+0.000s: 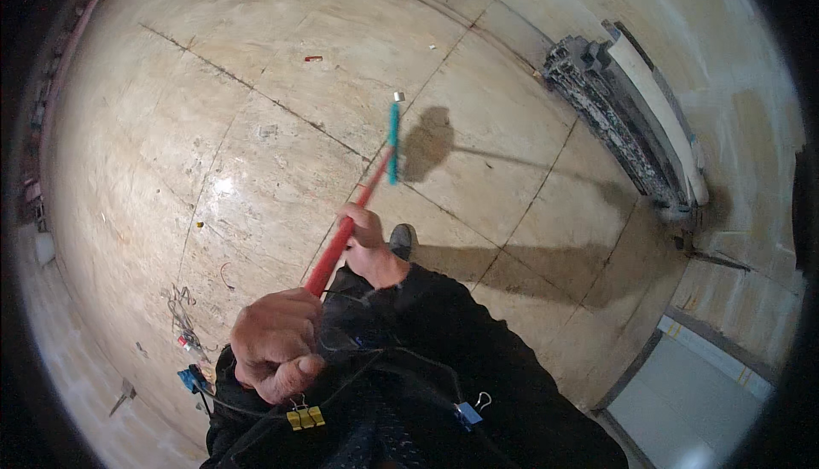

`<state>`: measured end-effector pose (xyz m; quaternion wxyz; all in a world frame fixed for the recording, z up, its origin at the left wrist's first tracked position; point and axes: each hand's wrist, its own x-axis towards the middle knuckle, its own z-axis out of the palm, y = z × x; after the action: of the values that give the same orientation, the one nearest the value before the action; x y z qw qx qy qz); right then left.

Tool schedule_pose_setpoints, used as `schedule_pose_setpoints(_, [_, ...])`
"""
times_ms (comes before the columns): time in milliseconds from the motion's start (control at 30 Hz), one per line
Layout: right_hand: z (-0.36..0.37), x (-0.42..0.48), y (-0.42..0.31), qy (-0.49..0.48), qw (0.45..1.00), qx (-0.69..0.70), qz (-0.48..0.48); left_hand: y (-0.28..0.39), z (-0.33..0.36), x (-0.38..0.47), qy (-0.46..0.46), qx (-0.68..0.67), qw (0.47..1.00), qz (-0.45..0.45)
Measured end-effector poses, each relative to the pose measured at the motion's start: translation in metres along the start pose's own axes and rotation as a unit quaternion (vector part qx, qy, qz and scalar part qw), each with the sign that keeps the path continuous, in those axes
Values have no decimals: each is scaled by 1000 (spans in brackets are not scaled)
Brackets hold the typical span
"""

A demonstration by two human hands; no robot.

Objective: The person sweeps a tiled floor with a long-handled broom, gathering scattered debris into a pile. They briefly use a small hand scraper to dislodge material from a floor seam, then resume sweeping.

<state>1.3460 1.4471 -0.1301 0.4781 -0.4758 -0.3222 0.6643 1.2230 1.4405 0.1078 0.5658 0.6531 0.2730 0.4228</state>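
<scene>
My left hand point(275, 344) is closed around the upper end of a red pole point(333, 254), close to my body. Farther down the same pole, my right hand point(368, 238) grips it. At the far end is a narrow teal head point(393, 142), seen from above; the tool looks like a broom, though its bristles are hidden. That head is low over or on the floor point(288, 149), which I cannot tell apart. Just beyond its tip lies a small pale, shiny piece point(399, 96). My grey shoe point(401, 241) shows beside my right hand.
Long grey and white strips point(627, 117) are stacked along the right wall. A pale panel point(691, 398) stands lower right. Tangled cable point(182, 315), a red scrap point(313, 58) and a yellow-black bit point(199, 224) lie on the floor. Binder clips point(306, 418) hold wires on my dark clothing.
</scene>
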Motion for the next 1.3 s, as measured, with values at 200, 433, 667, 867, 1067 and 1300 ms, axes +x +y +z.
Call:
schedule_pose_setpoints(200, [-38, -24, 28, 73, 990, -20, 119, -49, -26, -17, 24, -74, 992, -102])
schedule_pose_setpoints(433, [36, 21, 57, -51, 951, -289, -98, -48, -87, -34, 132, -47, 984, -110])
schedule_pose_setpoints(667, [132, 101, 56, 11, 889, 335, 313, -28, -132, -12, 84, 91, 992, -32])
schedule_pose_setpoints(867, [102, 80, 26, 9, 889, 361, 283, -23, -130, 11, -146, 1, 981, 128])
schedule_pose_setpoints(1067, [23, 65, 3, 75, 949, -276, -136, -46, -119, 38, -101, -71, 990, 61])
schedule_pose_setpoints(1300, [-114, 49, 8, 223, 895, -354, -152, -129, -54, 89, -122, -148, 979, -69])
